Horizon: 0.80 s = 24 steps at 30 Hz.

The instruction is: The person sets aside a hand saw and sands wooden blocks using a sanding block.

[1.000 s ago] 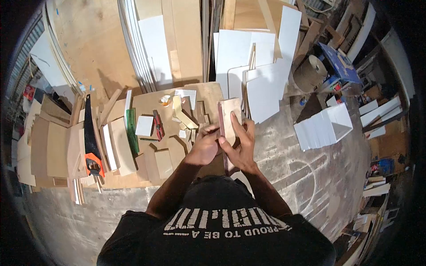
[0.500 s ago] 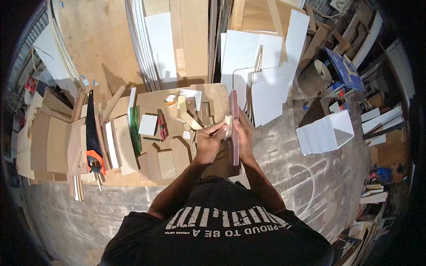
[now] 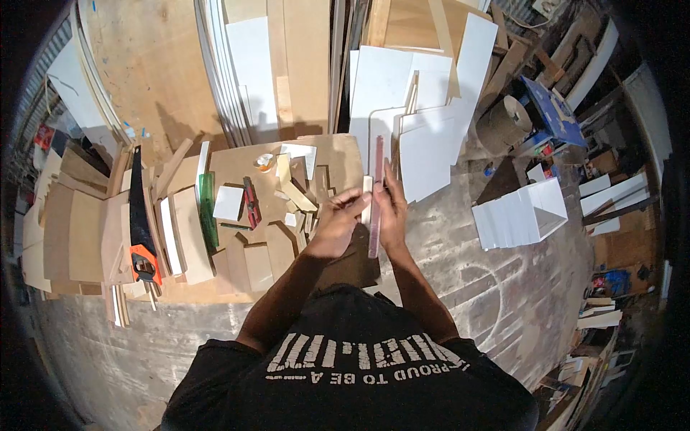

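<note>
My right hand [image 3: 392, 214] holds a long thin board with a reddish edge [image 3: 375, 237], seen nearly edge-on. Pinched in the fingers of my left hand [image 3: 339, 223] is a small pale wooden piece [image 3: 367, 192], against the left side of the board. Both hands are above the right end of the workbench [image 3: 233, 161]. Left of them on the bench lie a yellowish strip [image 3: 296, 188], small wood offcuts [image 3: 291, 220], a red cutter [image 3: 251, 204], a white square [image 3: 228, 203] and a green strip [image 3: 208, 214].
A handsaw with an orange handle [image 3: 145, 264] rests on boards at the left. White panels [image 3: 431, 147] lean behind the bench. On the floor at the right stand a white box-like stack [image 3: 507, 221], a brown roll [image 3: 505, 122] and a blue-topped stand [image 3: 552, 111].
The board has turned from showing its broad pale face to showing its narrow reddish edge. The small pale piece has come into view between my left fingers, shifting slightly since half a second ago.
</note>
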{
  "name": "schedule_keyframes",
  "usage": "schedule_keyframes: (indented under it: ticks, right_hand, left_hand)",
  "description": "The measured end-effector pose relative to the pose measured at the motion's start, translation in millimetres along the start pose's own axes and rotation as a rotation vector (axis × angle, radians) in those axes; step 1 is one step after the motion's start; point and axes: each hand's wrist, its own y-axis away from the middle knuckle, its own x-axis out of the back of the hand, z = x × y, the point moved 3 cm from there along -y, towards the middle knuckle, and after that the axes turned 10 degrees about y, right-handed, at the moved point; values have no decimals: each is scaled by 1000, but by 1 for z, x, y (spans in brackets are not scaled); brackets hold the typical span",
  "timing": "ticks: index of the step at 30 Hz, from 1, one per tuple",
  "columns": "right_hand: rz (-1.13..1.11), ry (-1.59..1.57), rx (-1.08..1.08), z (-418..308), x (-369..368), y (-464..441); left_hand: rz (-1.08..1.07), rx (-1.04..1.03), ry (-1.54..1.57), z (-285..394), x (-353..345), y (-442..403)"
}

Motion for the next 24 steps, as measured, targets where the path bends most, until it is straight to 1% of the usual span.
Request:
schedule_keyframes:
  ticks: [1,3,4,5,6,7,9,10,11,12,13,14,15,16,17,18,19,22,23,24]
  right_hand:
    - [-23,102,27,-15,1,9]
    - [-58,243,53,-21,-4,32]
    - [-38,287,62,-20,-1,32]
    - [-19,332,74,-21,2,31]
    - [2,377,81,-23,6,30]
    - [110,369,189,-17,9,7]
    - [80,224,20,-11,19,-24]
    - [67,147,-59,-12,22,-30]
    - [56,270,-51,-6,23,-15]
    - [55,113,40,-2,11,6]
    - [84,256,156,-7,5,32]
    - [113,399,269,-12,2,49]
    - [101,402,277,-14,4,49]
    - [74,296,167,-19,10,37]
    - [57,188,43,-26,17,12]
    - [91,158,-38,-25,21,-10]
    - [128,125,-118,-24,26,-32]
    - [104,260,192,-31,19,2]
    - [160,405,213,-28,15,21]
    - [159,267,186,-25,16,28]
  left_hand:
    - [9,-75,-55,1,1,-7]
    - [75,-56,-21,11,-3,-12]
    - [106,-49,-2,16,-8,-13]
    - [54,-101,-122,15,-12,-9]
    - [51,-106,-141,6,-10,-9]
    - [51,-99,-161,-8,-6,-9]
    - [62,-58,-161,-27,-6,-1]
    - [53,-72,-152,-28,0,-1]
    - [40,-99,-141,-27,9,-6]
    - [23,-140,-129,-23,13,-16]
    - [151,-125,62,-5,-7,-14]
    - [55,-47,-36,7,-5,-11]
    - [61,-81,-46,-4,6,-13]
    - [70,-100,-58,-20,17,-12]
    - [105,-50,-148,-26,13,-3]
    - [133,-5,-241,-31,7,2]
    - [113,8,-171,-35,2,6]
    - [-21,-103,-90,-14,-12,0]
    - [-102,-149,-210,-10,-3,-8]
    - [-135,-213,-373,-2,-7,-6]
